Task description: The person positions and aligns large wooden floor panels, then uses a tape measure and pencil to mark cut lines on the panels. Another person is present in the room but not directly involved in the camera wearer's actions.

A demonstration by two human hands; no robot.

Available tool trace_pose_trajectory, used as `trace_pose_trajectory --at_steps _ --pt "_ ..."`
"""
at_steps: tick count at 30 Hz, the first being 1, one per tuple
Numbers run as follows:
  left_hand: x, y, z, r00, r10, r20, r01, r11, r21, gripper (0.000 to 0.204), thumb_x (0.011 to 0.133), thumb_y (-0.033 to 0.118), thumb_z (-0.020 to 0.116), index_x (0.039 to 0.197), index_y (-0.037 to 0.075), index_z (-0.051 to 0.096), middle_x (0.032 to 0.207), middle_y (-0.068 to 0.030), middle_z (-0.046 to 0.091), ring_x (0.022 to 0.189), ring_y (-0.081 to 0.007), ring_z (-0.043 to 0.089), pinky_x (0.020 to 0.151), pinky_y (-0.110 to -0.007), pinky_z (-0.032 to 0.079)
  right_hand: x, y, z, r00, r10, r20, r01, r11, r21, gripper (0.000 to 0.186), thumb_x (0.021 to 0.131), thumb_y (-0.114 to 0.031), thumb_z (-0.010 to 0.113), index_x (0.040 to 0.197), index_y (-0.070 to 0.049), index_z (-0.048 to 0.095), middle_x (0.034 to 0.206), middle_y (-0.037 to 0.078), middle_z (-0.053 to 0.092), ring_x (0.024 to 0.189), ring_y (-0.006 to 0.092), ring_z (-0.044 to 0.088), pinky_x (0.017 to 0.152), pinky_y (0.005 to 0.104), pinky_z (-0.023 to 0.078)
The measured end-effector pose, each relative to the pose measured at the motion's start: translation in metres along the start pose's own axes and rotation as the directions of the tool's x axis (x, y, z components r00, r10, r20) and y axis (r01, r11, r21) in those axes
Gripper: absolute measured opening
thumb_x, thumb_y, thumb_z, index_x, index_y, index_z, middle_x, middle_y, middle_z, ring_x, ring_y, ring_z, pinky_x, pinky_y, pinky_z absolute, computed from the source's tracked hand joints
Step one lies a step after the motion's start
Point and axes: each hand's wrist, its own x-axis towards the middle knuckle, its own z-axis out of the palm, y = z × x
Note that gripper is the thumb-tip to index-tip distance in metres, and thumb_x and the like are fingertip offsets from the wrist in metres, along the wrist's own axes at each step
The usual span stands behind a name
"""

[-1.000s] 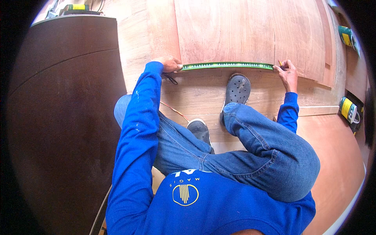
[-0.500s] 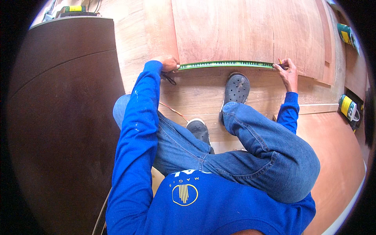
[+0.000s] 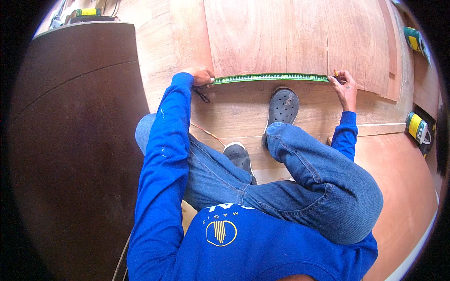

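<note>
A green tape measure is drawn out along the near edge of a light wooden panel. My left hand is closed on the tape's left end, and a black cord loop hangs below it. At the other end my right hand pinches the tape between thumb and fingers. A small orange tip sticks up from the right fingers; what it belongs to I cannot make out. Whatever my left palm covers is hidden.
On the left lies a large dark brown board. My grey clogs rest on the wooden floor below the tape. A reddish board lies at the right, near a green and yellow container. A thin orange cord crosses beside my leg.
The tape has shifted very slightly along the panel edge. Both hands keep nearly the same place and hold.
</note>
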Motion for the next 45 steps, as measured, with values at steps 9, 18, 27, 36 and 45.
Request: trace_pose_trajectory --at_steps 9,18,27,36,45 --pt "-0.015 0.024 -0.007 0.996 -0.091 -0.024 0.092 0.995 0.029 0.026 0.094 0.032 0.057 0.097 0.012 0.073 0.09 -0.0099 0.071 0.087 -0.0215 0.065 0.081 -0.038 0.049 -0.002 0.008 -0.002 0.996 0.086 0.025 -0.089 0.971 0.224 0.025 0.082 -0.021 0.08 0.095 -0.004 0.066 0.082 0.003 0.068 0.074 0.0076 0.061 0.062 0.0227 0.05" --pt "-0.016 0.025 -0.012 0.996 -0.093 -0.011 0.093 0.993 0.071 0.027 0.094 0.032 0.058 0.101 0.011 0.073 0.092 -0.0098 0.072 0.09 -0.0217 0.065 0.083 -0.038 0.049 -0.002 0.018 -0.002 0.997 0.071 0.034 -0.077 0.955 0.286 0.02 0.084 -0.015 0.078 0.096 -0.002 0.067 0.084 0.003 0.068 0.075 0.008 0.062 0.063 0.023 0.052" --pt "-0.012 0.017 -0.015 1.0 -0.027 -0.014 0.028 0.998 0.049 0.026 0.091 0.026 0.06 0.106 0.007 0.071 0.091 -0.011 0.071 0.089 -0.0232 0.064 0.082 -0.039 0.049 0.0 0.02 0.001 0.997 0.063 0.037 -0.07 0.968 0.24 0.015 0.083 -0.01 0.076 0.093 -0.001 0.069 0.08 0.003 0.068 0.071 0.008 0.062 0.063 0.0229 0.05" --pt "-0.016 0.016 -0.016 0.999 -0.043 0.003 0.043 0.997 -0.071 0.024 0.09 0.023 0.063 0.103 0.005 0.072 0.086 -0.0069 0.07 0.084 -0.019 0.061 0.079 -0.036 0.047 0.002 0.021 0.001 0.998 0.049 0.042 -0.057 0.973 0.224 0.015 0.083 -0.011 0.076 0.092 -0.001 0.069 0.078 0.002 0.067 0.067 0.0079 0.061 0.061 0.0233 0.049" --pt "-0.018 0.017 -0.02 0.998 -0.065 0.007 0.066 0.991 -0.115 0.025 0.085 0.02 0.066 0.102 0.003 0.072 0.089 -0.0055 0.07 0.087 -0.0178 0.062 0.082 -0.034 0.047 0.001 0.014 -0.001 0.995 0.093 0.044 -0.101 0.97 0.22 0.014 0.083 -0.011 0.076 0.091 -0.001 0.069 0.077 0.002 0.066 0.066 0.0082 0.06 0.061 0.0239 0.049"
